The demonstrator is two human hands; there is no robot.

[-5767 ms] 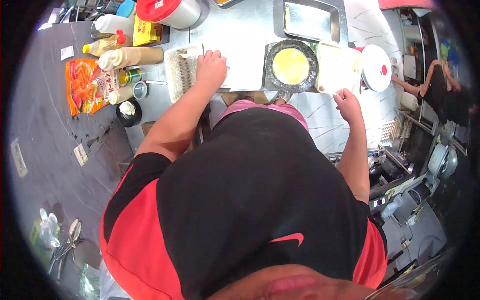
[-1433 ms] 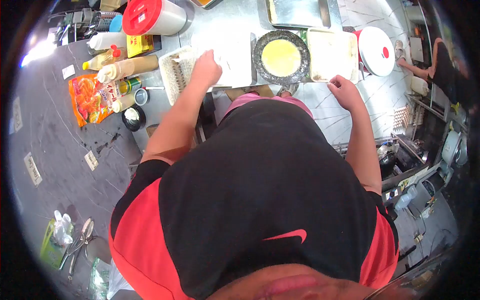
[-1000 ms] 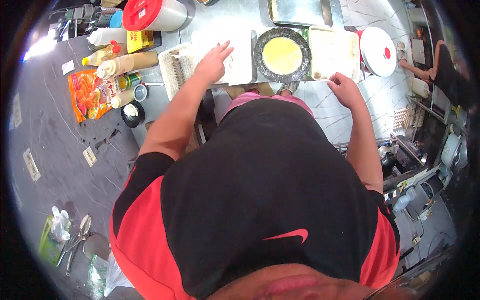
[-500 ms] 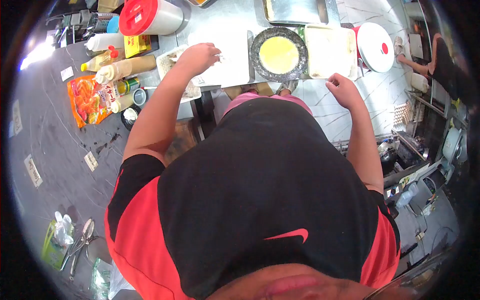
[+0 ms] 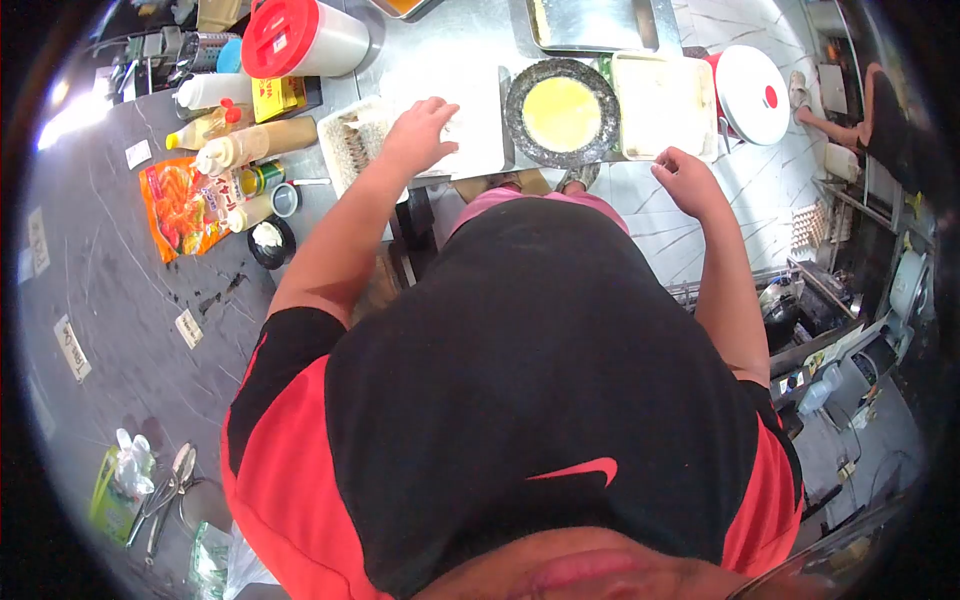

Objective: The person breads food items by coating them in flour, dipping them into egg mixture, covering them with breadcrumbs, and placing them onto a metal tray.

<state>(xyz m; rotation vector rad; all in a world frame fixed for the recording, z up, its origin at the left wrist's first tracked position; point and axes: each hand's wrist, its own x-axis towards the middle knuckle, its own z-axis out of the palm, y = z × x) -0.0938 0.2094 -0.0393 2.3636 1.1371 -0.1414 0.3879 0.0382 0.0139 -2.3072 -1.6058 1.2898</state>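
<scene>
From where I stand, the tabletop (image 5: 440, 45) is smooth metal with a soft shine, and the baking pan (image 5: 600, 32) on it is glossier metal. The bowl's (image 5: 516, 118) dark rim looks rough and speckled. The tub's lid (image 5: 276, 40) is smooth red plastic, the orange bag (image 5: 175, 205) shiny plastic film, the shirt (image 5: 540, 340) matt cloth.

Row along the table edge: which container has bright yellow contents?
The round black bowl, between the white tray by the left hand and the cream tray by the right hand. It alone is round and dark; those two are pale and rectangular.
</scene>
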